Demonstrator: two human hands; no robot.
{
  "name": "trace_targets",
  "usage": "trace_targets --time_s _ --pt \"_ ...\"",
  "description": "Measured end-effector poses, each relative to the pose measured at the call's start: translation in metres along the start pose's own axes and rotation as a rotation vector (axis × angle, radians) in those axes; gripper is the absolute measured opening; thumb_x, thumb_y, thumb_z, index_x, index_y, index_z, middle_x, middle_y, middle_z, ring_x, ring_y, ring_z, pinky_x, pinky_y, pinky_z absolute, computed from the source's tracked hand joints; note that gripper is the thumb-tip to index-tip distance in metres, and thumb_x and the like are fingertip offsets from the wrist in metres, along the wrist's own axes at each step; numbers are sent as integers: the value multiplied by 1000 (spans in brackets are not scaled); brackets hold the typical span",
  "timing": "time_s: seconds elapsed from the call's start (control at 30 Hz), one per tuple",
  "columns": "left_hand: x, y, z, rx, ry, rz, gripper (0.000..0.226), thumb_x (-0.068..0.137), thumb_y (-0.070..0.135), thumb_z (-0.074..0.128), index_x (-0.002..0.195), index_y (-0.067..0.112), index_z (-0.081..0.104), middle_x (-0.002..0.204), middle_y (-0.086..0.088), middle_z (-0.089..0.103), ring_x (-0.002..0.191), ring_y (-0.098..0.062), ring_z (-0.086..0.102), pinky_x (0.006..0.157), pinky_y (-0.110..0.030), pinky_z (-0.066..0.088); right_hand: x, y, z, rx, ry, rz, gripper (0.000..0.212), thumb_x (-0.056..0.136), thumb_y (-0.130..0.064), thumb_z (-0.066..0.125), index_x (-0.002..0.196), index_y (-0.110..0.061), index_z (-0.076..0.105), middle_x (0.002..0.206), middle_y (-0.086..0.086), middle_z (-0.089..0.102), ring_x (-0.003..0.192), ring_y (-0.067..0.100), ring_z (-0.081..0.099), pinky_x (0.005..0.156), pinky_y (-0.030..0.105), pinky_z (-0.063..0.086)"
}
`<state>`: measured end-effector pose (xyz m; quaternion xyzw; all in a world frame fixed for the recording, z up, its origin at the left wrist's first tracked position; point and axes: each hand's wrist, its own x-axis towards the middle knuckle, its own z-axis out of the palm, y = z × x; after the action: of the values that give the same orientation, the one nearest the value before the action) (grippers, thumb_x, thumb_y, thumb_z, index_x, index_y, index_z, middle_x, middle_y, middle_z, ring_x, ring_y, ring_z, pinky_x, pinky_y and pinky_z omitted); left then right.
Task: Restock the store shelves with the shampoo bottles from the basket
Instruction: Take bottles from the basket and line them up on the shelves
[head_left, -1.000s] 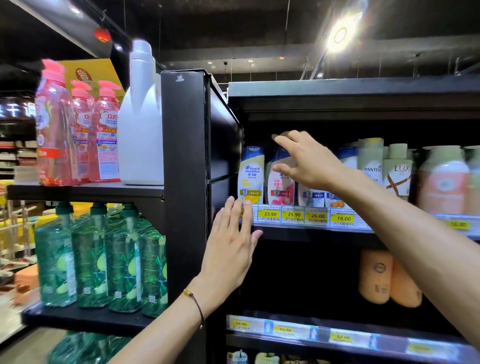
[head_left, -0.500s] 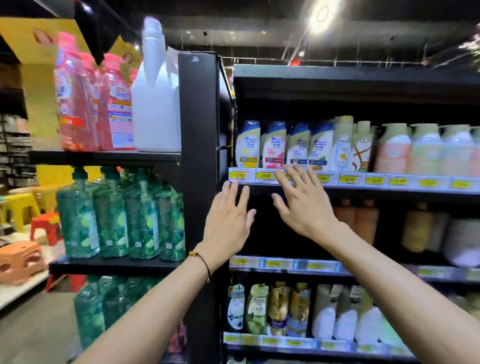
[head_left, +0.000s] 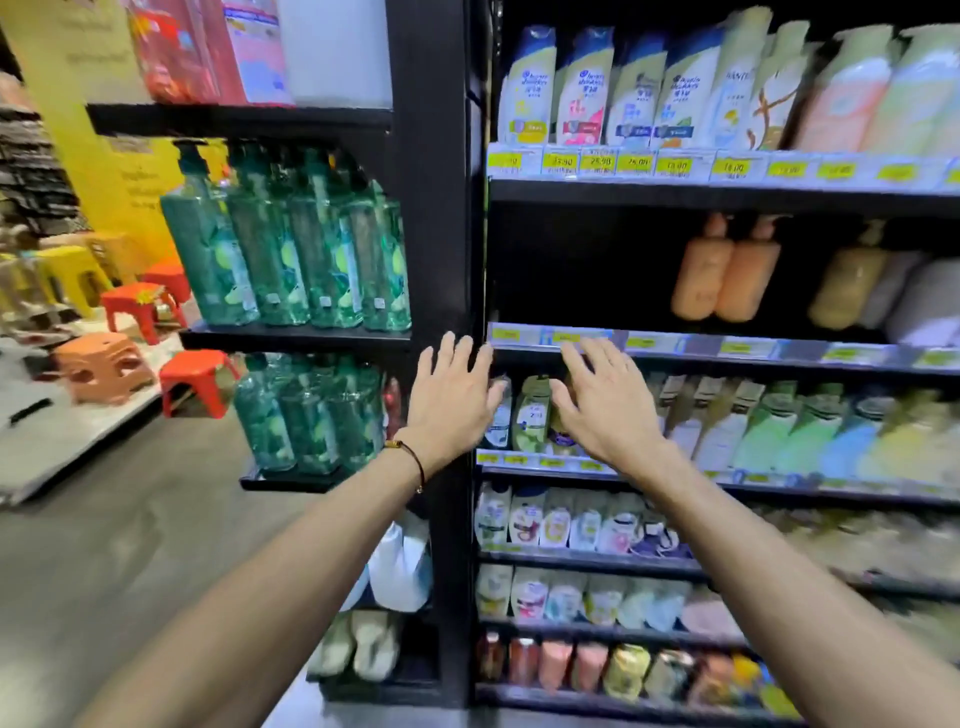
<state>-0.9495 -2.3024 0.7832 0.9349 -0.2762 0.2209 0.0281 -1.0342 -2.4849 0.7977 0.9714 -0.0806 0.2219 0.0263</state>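
This is a shop, seemingly a supermarket aisle. Black shelves (head_left: 727, 195) carry tight rows of shampoo bottles (head_left: 582, 88). Yellow price tags (head_left: 636, 163) run along the shelf edges. Identical green bottles (head_left: 270, 244) and plastic stools (head_left: 140, 306) stand nearby.

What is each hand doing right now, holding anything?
Left hand: open, holding nothing.
Right hand: open, holding nothing.

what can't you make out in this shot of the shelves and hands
Head view, the only one:
Basket: outside the frame.
Bottles behind the right hand: partly covered, labels unreadable.
Price tags: motion blur smears most digits.
Bottom-row bottles: blurred, brands illegible.
Left hand: contact with the black post unclear.
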Motion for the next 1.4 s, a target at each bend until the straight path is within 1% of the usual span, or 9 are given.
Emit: trace_targets --time_s 0.3,0.43,0.63,0.87,0.97,1.13,1.2,1.3,1.4 --pt "-123 31 89 -34 -264 -37 53 105 47 36 144 12 43 152 -13 41 147 -33 30 116 -51 25 -109 -6 75 141 -250 -21 59 106 -37 40 156 -9 31 160 18 35 149 32 27 120 45 25" --pt "-190 44 126 -44 -376 -62 47 101 47 42 132 13 51 139 -12 50 134 -33 41 106 -50 33 -175 -12 121 175 -383 -23 56 104 -35 41 153 -7 35 155 19 40 145 34 32 117 45 28" --pt "-280 31 161 -65 -571 -157 46 103 46 40 134 13 49 139 -13 49 133 -33 44 108 -51 33 -254 -45 166 216 -555 -74 56 104 -35 43 151 -6 36 152 18 42 141 34 36 116 43 29" --pt "-361 -37 195 -106 -750 -235 50 105 43 37 145 13 40 143 -15 47 132 -36 45 109 -51 36 -303 -111 213 272 -676 -42 58 105 -34 41 156 -9 30 160 16 34 149 32 27 120 43 27" --pt "-398 -83 223 -117 -834 -245 48 106 41 35 143 11 41 144 -15 46 129 -37 47 106 -50 38 -313 -152 244 297 -722 -22 56 105 -33 41 155 -9 32 157 16 37 146 32 30 119 42 29" --pt "-452 -165 277 -224 -1011 -263 54 107 44 35 152 16 32 144 -17 44 129 -41 47 108 -51 40 -340 -232 303 292 -837 61 51 104 -35 43 149 -12 39 152 10 44 139 30 37 110 42 38" --pt "-470 -199 295 -293 -1041 -265 53 106 42 41 151 14 34 140 -18 45 129 -43 47 107 -51 41 -355 -259 327 276 -897 65 54 104 -35 43 152 -13 36 156 9 40 141 31 37 111 41 35" --pt "-495 -240 317 -362 -1021 -332 43 105 34 47 140 10 44 134 -17 50 120 -41 54 95 -46 48 -380 -291 358 258 -1001 117 57 103 -34 44 156 -14 32 159 11 37 145 31 33 115 43 35" --pt "-514 -260 342 -413 -1042 -380 42 105 34 47 139 9 46 133 -17 50 115 -40 56 91 -46 48 -396 -311 388 253 -1065 161 57 103 -34 42 156 -15 31 158 10 36 146 30 32 111 46 40"
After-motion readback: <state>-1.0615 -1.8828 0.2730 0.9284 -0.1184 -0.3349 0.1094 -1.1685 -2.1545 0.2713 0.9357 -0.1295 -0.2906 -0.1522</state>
